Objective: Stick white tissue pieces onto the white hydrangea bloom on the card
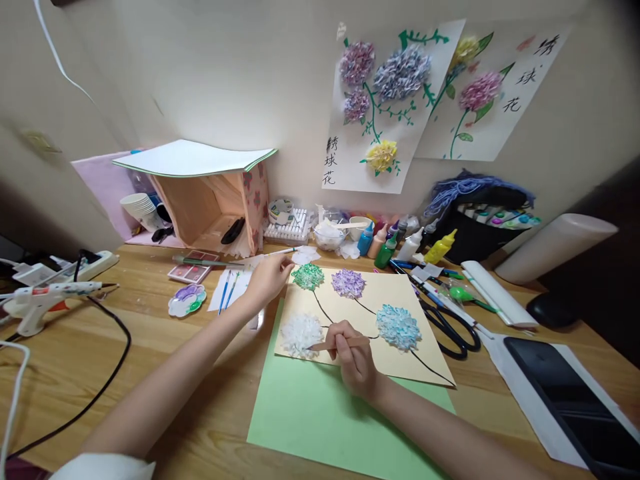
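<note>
A cream sheet (380, 313) lies on a green sheet (320, 413) on the wooden desk. It bears tissue flowers: white (301, 333), green (307, 275), purple (349, 283) and blue (399, 327). My right hand (353, 357) is closed on a wooden stick (327, 345) whose tip touches the white flower. My left hand (267, 280) rests at the cream sheet's top left corner, fingers curled, beside the green flower. A thin brush (280, 252) lies just beyond it; whether the fingers hold it is unclear.
A glue gun (45, 297) and black cable (107, 373) lie at left. A paint palette (187, 300), brushes (226, 288), paint bottles (395, 243), black scissors (450, 327) and a dark tablet (565, 393) surround the sheets. Flower pictures (390, 100) hang on the wall.
</note>
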`<action>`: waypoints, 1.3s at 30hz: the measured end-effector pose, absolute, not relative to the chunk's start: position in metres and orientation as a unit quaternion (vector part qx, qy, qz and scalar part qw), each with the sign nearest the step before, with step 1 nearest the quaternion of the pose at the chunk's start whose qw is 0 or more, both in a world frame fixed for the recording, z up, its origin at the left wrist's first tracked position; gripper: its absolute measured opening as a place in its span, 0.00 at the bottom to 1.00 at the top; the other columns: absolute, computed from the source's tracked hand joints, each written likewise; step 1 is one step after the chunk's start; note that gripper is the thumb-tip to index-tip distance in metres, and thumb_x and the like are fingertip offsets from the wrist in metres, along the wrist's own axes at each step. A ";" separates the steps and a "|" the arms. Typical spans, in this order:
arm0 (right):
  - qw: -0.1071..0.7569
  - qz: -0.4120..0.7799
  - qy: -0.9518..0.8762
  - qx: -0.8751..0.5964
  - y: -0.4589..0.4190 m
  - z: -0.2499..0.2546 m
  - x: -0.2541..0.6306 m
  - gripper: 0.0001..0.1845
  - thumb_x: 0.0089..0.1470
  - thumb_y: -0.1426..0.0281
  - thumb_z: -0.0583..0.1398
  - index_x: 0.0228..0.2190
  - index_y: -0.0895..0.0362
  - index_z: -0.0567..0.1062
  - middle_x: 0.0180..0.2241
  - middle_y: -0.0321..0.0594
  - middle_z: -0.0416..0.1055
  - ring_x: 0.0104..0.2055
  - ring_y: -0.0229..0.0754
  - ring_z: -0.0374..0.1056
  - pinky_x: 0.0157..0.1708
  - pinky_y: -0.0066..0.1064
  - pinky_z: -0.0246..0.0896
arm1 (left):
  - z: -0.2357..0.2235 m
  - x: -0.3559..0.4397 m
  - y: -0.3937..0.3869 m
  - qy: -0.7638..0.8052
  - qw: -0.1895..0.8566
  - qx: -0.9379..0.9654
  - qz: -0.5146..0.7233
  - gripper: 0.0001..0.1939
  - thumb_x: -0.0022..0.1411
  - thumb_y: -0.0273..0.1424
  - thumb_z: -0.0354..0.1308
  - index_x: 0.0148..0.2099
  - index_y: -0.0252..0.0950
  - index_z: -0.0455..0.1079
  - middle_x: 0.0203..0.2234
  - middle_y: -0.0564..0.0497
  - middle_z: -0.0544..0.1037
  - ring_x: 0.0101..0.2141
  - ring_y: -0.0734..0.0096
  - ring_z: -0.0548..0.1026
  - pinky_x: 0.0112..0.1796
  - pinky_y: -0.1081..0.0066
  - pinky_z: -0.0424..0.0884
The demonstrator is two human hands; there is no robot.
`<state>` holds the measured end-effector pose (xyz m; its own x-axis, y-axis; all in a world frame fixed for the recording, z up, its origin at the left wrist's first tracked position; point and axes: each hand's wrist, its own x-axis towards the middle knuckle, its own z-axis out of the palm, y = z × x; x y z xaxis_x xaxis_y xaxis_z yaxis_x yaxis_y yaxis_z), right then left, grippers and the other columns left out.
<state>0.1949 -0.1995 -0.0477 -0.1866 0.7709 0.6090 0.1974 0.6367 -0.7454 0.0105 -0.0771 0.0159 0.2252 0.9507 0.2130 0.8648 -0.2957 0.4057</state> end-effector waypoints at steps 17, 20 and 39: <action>0.530 0.212 -0.762 -0.307 -0.200 -0.038 0.195 0.12 0.59 0.74 0.44 0.25 0.53 0.60 0.18 0.32 0.60 0.19 0.36 0.59 0.21 0.28 0.56 | -0.014 0.052 0.021 0.692 0.104 0.694 0.171 0.07 0.55 0.30 0.56 0.34 0.37 0.76 0.38 0.44 0.80 0.41 0.58 0.75 0.38 0.67 0.68; 0.530 0.217 -0.761 -0.306 -0.199 -0.038 0.195 0.13 0.59 0.74 0.43 0.25 0.53 0.60 0.18 0.32 0.60 0.19 0.35 0.58 0.21 0.27 0.55 | -0.012 0.049 0.021 0.682 0.107 0.700 0.180 0.08 0.57 0.32 0.55 0.35 0.37 0.75 0.39 0.45 0.80 0.42 0.59 0.75 0.38 0.67 0.68; 0.557 0.212 -0.738 -0.318 -0.199 -0.043 0.199 0.14 0.59 0.73 0.44 0.25 0.54 0.62 0.19 0.33 0.59 0.21 0.37 0.59 0.23 0.29 0.57 | 0.006 0.052 -0.001 0.610 0.091 0.726 0.304 0.07 0.60 0.32 0.55 0.36 0.36 0.72 0.38 0.45 0.77 0.41 0.63 0.72 0.42 0.67 0.66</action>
